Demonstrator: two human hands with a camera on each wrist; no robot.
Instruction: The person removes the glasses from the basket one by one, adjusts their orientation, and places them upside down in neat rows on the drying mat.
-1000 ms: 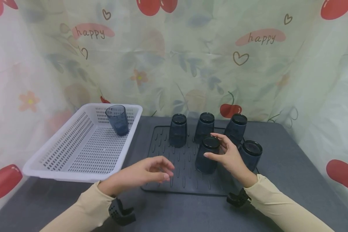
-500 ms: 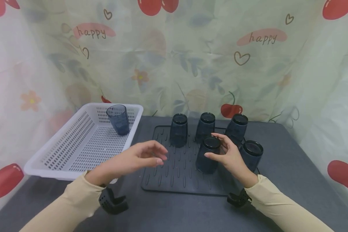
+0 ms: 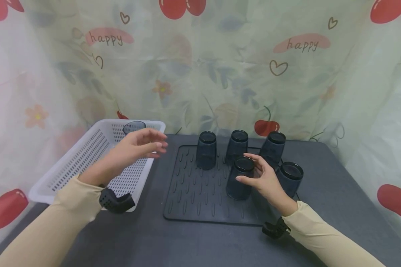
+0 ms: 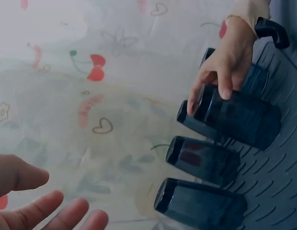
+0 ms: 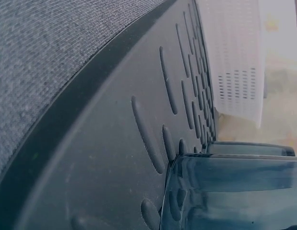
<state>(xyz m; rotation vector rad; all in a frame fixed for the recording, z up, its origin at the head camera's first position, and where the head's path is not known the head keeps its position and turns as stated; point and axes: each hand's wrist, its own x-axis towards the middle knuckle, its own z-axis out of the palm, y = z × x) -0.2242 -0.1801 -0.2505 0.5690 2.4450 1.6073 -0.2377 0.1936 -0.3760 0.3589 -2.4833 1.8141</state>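
An upside-down blue drinking glass (image 3: 238, 187) stands on the dark ribbed drying mat (image 3: 197, 200). My right hand (image 3: 269, 185) holds this glass near its upturned base, thumb on the near side and fingers behind. In the left wrist view, the thumb touches the side of the glass (image 4: 244, 117). Over the right part of a white perforated basket (image 3: 63, 163) hangs my left hand (image 3: 133, 148), its fingers loosely bent around nothing. Behind it another glass (image 3: 133, 127) is in the basket, mostly hidden; only its rim shows.
Three more upturned glasses are in a back row: a left one (image 3: 206, 150), a middle one (image 3: 236, 146) and a right one (image 3: 272, 148). Another glass (image 3: 290, 180) stands just right of my right hand. A patterned curtain (image 3: 194, 74) hangs behind the grey table (image 3: 334, 193).
My left hand has moved left and away from me, from beside the mat to over the basket, now covering most of the glass there. My right hand has stayed on its glass.
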